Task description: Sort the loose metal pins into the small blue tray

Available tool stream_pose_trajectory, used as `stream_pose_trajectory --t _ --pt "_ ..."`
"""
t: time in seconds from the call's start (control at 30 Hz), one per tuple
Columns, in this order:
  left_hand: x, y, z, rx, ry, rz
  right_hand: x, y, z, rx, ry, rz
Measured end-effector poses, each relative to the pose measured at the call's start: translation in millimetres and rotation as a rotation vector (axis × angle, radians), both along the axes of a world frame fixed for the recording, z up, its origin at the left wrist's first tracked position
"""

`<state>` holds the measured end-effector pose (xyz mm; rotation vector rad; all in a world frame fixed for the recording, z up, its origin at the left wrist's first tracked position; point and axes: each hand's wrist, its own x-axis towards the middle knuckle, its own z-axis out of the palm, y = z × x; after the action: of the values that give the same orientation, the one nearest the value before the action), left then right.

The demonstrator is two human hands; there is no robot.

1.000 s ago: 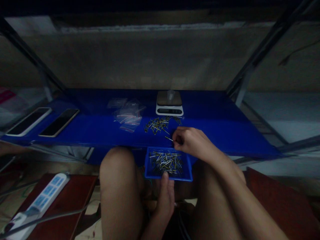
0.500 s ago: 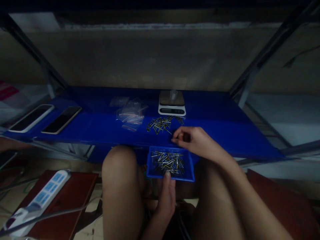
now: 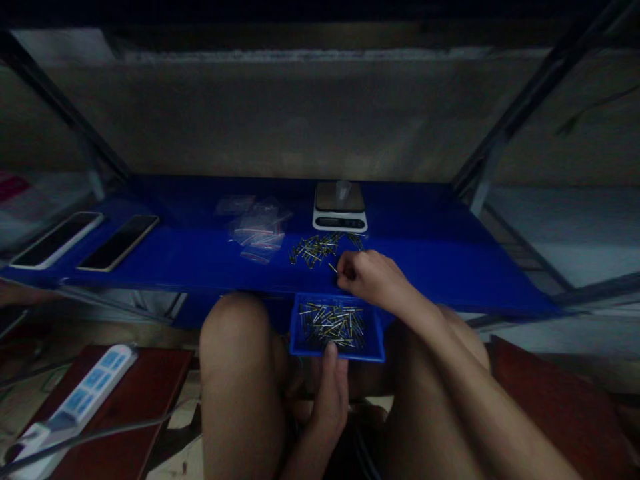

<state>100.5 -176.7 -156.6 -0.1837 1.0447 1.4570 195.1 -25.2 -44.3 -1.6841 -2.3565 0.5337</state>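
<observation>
The right hand (image 3: 373, 280) rests on the front part of the blue shelf board (image 3: 200, 257), with its fingers curled together in a pinch grip at the near edge of the loose pile of thin metal pins (image 3: 317, 249). A single pin tip protrudes from the fingertips, so the grip is closed on one thin metal pin (image 3: 333, 267). The left hand (image 3: 330, 397) is positioned below the shelf edge, between the person's knees, and supports the small blue rectangular plastic tray (image 3: 338, 328) from the near side, with the thumb pressed against the tray's front rim. The tray hangs just below the shelf board's front edge and contains a scattered layer of the same metal pins. Behind the loose pile stands a small white digital scale (image 3: 339, 207) with a clear item on its platform. To the left of the pile lies a heap of clear plastic bags (image 3: 257, 227). Two dark-screened phones (image 3: 85, 240) lie side by side at the far left end of the shelf board. A white power strip with blue sockets (image 3: 83, 393) lies on a red-brown surface at lower left.
</observation>
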Motion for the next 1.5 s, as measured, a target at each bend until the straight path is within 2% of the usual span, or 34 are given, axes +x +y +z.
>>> stream_pose_trajectory --t 0.17,0.27,0.37,0.47,0.6,0.67,0.9,1.1,1.33,1.5 --pt "0 1 -6.8 0.022 -0.044 0.001 21 -15 3.9 -0.448 0.427 0.213" --pt "1 2 -9.1 0.109 -0.07 -0.002 26 -20 6.3 -0.546 0.468 0.312" --pt "1 4 -8.3 0.152 -0.076 -0.004 23 -19 5.2 -0.453 0.483 0.292" --pt "1 4 -5.0 0.126 -0.079 0.006 19 -13 1.5 -0.222 0.502 0.157" --pt "0 3 0.5 0.063 -0.075 0.024 12 -1 -1.0 0.151 0.172 -0.01" --pt "1 3 3.0 0.044 -0.071 0.021 6 4 -1.1 0.261 0.062 -0.054" --pt "0 3 3.9 0.023 -0.046 0.004 -8 13 -6.5 0.216 -0.124 -0.041" --pt "-1 2 -1.6 0.033 -0.087 0.013 0 9 -7.7 0.211 -0.126 -0.054" --pt "0 3 2.4 -0.011 -0.067 0.01 7 3 0.1 0.135 -0.111 -0.089" --pt "1 3 6.5 -0.048 -0.048 0.016 7 0 3.2 0.161 -0.104 -0.217"
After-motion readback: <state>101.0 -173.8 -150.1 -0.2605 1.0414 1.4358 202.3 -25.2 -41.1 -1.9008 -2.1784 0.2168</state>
